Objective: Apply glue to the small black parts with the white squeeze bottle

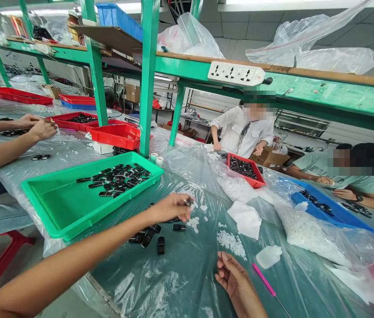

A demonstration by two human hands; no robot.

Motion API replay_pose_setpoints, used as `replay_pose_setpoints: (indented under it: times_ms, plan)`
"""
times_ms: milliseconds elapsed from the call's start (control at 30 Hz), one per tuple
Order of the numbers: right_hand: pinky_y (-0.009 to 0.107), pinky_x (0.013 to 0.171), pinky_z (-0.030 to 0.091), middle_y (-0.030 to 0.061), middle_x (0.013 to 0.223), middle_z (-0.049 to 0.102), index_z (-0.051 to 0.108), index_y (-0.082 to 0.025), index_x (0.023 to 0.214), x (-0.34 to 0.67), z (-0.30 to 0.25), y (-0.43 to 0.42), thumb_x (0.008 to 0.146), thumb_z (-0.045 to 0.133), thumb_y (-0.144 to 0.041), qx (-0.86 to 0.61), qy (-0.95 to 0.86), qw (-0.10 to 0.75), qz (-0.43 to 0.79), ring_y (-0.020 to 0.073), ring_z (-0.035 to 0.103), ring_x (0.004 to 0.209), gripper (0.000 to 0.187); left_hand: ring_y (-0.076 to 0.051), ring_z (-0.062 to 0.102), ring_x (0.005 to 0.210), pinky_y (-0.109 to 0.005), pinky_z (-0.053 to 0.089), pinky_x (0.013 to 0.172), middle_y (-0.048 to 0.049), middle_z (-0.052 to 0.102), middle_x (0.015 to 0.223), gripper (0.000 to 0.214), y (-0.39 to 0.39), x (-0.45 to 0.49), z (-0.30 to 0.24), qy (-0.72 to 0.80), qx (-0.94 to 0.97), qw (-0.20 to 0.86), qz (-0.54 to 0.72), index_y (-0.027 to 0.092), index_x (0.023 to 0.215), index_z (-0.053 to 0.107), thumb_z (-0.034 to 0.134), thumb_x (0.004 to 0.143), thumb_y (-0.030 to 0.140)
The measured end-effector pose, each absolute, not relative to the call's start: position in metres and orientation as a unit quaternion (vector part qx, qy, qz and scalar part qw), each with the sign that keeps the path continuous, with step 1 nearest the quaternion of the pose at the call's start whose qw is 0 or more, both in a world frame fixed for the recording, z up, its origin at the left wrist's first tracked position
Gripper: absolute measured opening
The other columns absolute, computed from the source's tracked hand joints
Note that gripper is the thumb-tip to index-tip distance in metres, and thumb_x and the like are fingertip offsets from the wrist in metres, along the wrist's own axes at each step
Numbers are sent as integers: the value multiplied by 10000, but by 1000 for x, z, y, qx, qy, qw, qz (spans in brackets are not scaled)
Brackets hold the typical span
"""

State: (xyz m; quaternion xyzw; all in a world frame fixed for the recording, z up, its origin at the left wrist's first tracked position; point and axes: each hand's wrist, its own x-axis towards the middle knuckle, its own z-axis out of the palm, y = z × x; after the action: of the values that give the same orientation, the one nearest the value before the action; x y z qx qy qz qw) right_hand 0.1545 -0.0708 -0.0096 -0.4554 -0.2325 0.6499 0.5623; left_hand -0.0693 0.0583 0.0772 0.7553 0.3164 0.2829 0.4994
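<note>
My left hand (171,207) is stretched over the table, its fingertips pinched on a small dark, glinting piece (188,202), too small to make out fully. Under and beside it lie several loose black oblong plastic parts (161,245) with shiny edges. My right hand (235,279) is near the front of the table, fingers curled and thumb against the index finger; whatever is in that pinch cannot be made out. A pile of tiny white pieces (231,243) lies just beyond it. To its right are a pink-handled thin tool (264,279) and a small translucent bottle (269,257).
A green tray (54,212) with many black parts stands at left. White paper (245,219), a bag of white pieces (309,234), a red tray (256,182) and a blue tray (349,223) lie rightward. A green shelf post (149,79) rises ahead. Co-workers sit around.
</note>
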Motion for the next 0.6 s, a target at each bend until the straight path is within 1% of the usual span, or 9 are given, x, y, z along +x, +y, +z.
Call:
replay_pose_setpoints:
  times_ms: [133,200,233,300,367,433,500,567,600]
  plan:
    - [236,603,468,-20,653,558,702,-191,783,149,-3,-74,667,741,-362,-467,-256,549,645,85,481,553,211,-221,636,763,-348,494,723,-92,655,829,481,102,-127,112,425,751,363,352,59,1260,405,472,851,301]
    - [238,602,463,-17,657,550,701,-188,785,148,0,-75,673,736,-369,-470,-265,548,639,86,477,558,216,-295,608,882,-405,456,774,-132,640,922,522,118,-153,120,487,740,281,368,58,1283,370,483,840,309]
    - [239,601,461,-16,657,548,701,-187,783,148,0,-74,671,737,-371,-472,-270,549,635,86,473,557,218,-355,550,998,-441,420,816,-158,614,1020,551,124,-163,121,516,735,240,369,69,1281,377,534,807,301]
    - [244,596,457,-13,658,543,702,-187,774,148,1,-74,667,738,-381,-477,-274,544,634,88,465,556,225,-452,330,1196,-503,324,899,-213,473,1243,614,128,-177,115,557,726,167,366,65,1276,378,608,746,274]
    - [249,590,454,-9,657,536,704,-188,769,148,1,-73,669,732,-401,-487,-275,534,634,94,459,560,236,-459,219,1249,-505,271,940,-214,361,1345,609,123,-179,104,567,737,125,345,74,1268,397,619,738,274]
    - [251,581,450,-4,651,533,706,-189,766,148,2,-73,668,727,-418,-497,-275,526,633,99,455,561,251,-392,350,1199,-435,310,937,-175,433,1298,479,110,-171,91,548,770,112,307,105,1190,498,592,765,305]
    - [246,578,448,-1,649,537,707,-186,763,148,3,-74,662,731,-420,-499,-282,526,628,99,453,562,256,-295,545,1000,-338,397,845,-102,604,1073,260,93,-158,79,511,812,125,253,153,947,644,528,814,345]
    - [239,576,444,-1,644,540,705,-181,754,147,4,-76,659,736,-413,-497,-290,529,624,94,450,559,253,-233,610,816,-270,437,709,-55,656,887,251,76,-142,69,470,848,142,198,182,758,680,515,825,360]
    - [236,577,444,-2,643,540,704,-178,753,147,5,-76,661,735,-410,-496,-293,530,623,92,450,559,251,-216,617,782,-250,434,674,-40,660,858,226,70,-135,64,453,861,146,178,196,743,686,526,820,335]
